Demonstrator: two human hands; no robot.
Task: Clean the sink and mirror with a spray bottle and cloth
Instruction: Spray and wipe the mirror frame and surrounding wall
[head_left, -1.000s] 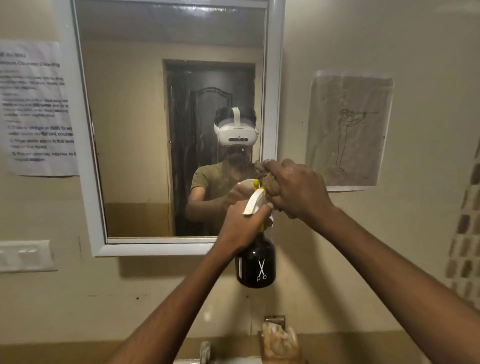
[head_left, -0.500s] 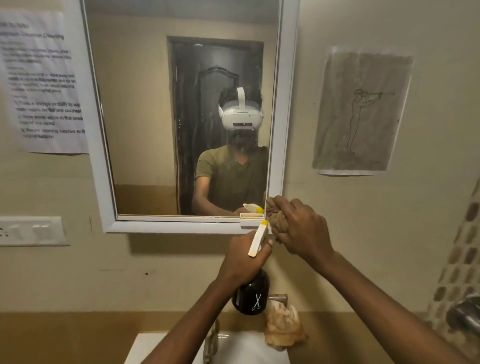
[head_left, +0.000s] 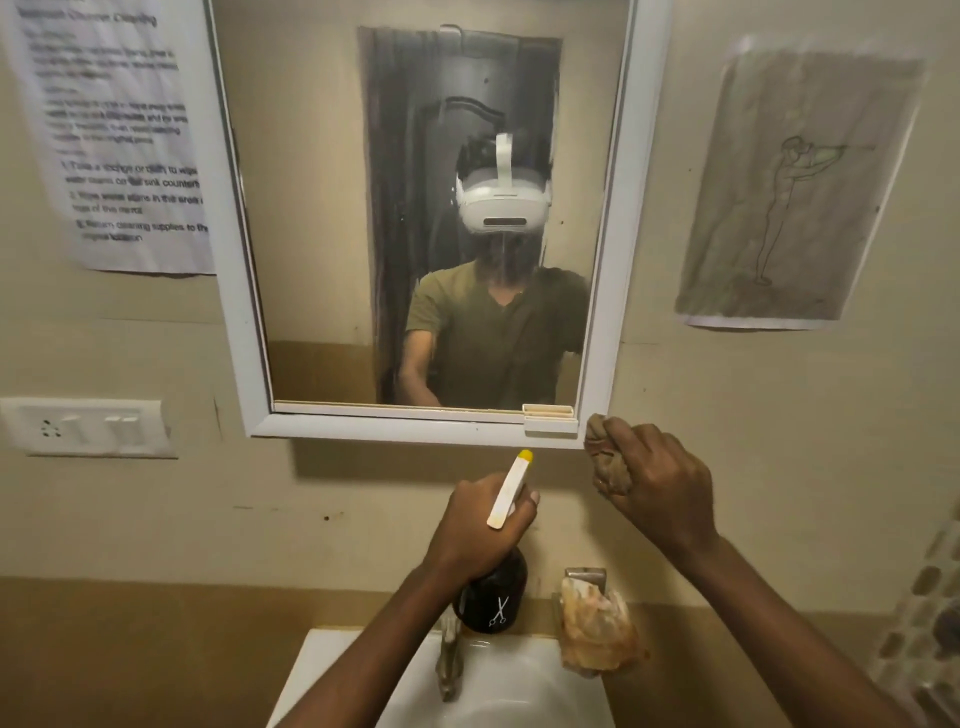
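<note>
My left hand (head_left: 480, 525) grips the neck of a dark spray bottle (head_left: 493, 597) with a white trigger head and yellow nozzle, held upright above the white sink (head_left: 519, 686), just below the mirror. My right hand (head_left: 657, 483) holds a bunched brown cloth (head_left: 608, 462) in its fist, next to the lower right corner of the white-framed mirror (head_left: 426, 218). The cloth is off the glass. The mirror reflects a person wearing a white headset.
A tap (head_left: 449, 660) stands at the back of the sink. A crumpled pale bag (head_left: 597, 629) hangs on a wall fitting right of it. A printed notice (head_left: 114, 140), a switch plate (head_left: 88, 426) and a drawing (head_left: 795, 182) are on the wall.
Both hands have come down from in front of the mirror to below its lower edge and moved apart. The view has tilted down, showing the sink.
</note>
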